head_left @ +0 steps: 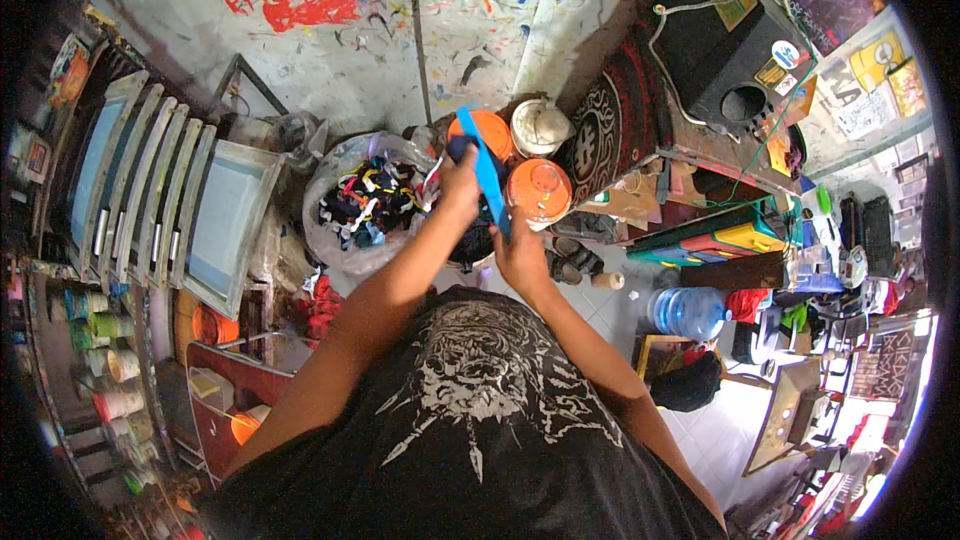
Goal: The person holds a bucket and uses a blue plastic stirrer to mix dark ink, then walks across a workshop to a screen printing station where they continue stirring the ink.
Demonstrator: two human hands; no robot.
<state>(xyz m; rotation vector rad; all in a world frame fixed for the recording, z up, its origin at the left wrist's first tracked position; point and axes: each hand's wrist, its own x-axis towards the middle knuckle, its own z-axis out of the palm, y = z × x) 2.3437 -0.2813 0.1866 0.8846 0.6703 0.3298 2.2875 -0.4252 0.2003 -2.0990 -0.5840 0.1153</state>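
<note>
A long, flat, bright blue strip [485, 165] slants in front of me above some buckets. My right hand [521, 256] is closed around its lower end. Higher up, my left hand [460, 186] is closed on a dark bunched cloth [459, 147], which presses against the strip's left edge. Just behind the strip are an orange bucket lid [490, 130] and a second orange lid [541, 188]. To the left of my left hand stands a clear plastic bag [345, 252] full of mixed cloth scraps [372, 198]. The strip's exact kind is unclear.
Framed printing screens [228, 225] lean in a row at left, above shelves of paint tubs [112, 325]. A white bucket [541, 127] stands by the paint-smeared wall. At right are a cabinet with a black speaker box [735, 50], sandals [575, 258] and a water jug [690, 313].
</note>
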